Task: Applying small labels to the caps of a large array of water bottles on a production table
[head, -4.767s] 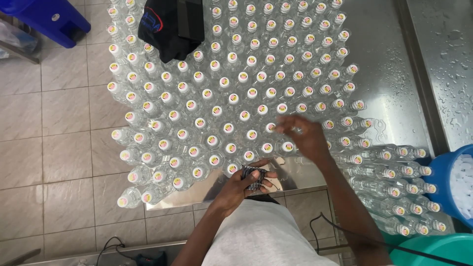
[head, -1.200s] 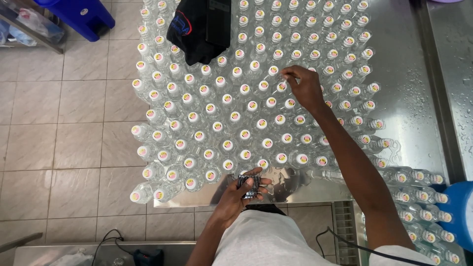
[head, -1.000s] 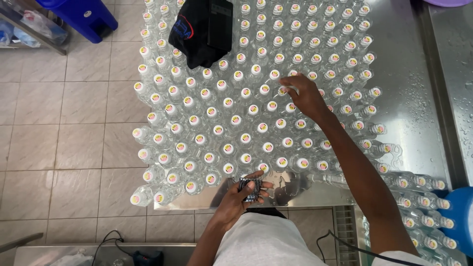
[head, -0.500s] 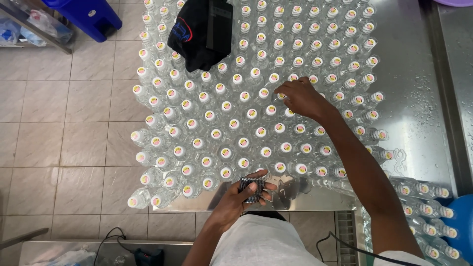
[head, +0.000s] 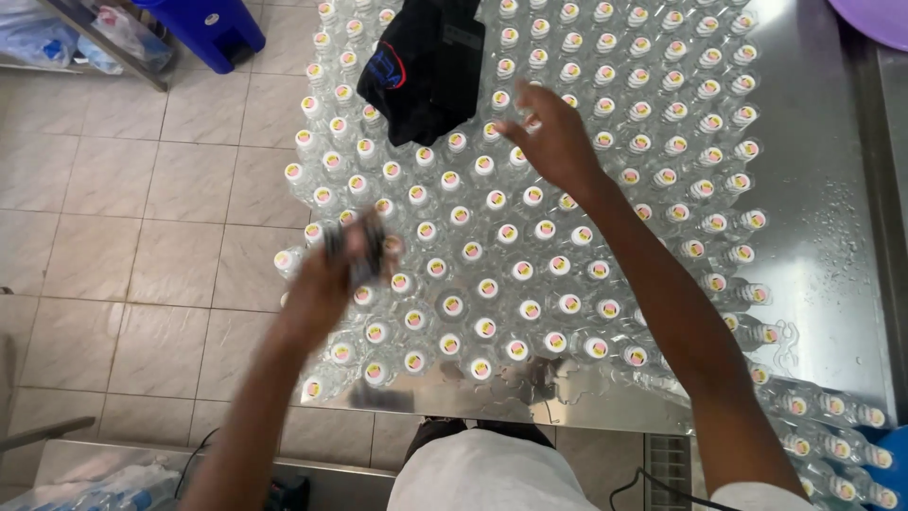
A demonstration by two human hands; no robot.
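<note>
The left hand [head: 326, 284] has swung up from the near edge of the desk [head: 813, 227] and now hangs, blurred by motion, over the left rows of bottles [head: 530, 274], its grip closed round a small dark bundle [head: 357, 248] that it already carried half a second ago. The right hand [head: 549, 137] has lifted from the caps it touched and is now farther out, above the bottles just beside the black cloth [head: 426, 61]; its fingers are spread and hold nothing.

The bottles stand packed cap to cap, reaching the desk's left edge, where the outer row stands right at the brink over the tiled floor [head: 123, 246]. Bare steel shows only as a narrow strip along the near edge and a wider wet band on the right. More bottles lie on their sides at the lower right corner. No gap between the standing bottles shows.

The bundle is dark grey, short and blocky; blur hides its detail. The bottles are clear plastic with white caps bearing a pink and yellow mark. A blue bin [head: 213, 28] stands on the floor at the far left.
</note>
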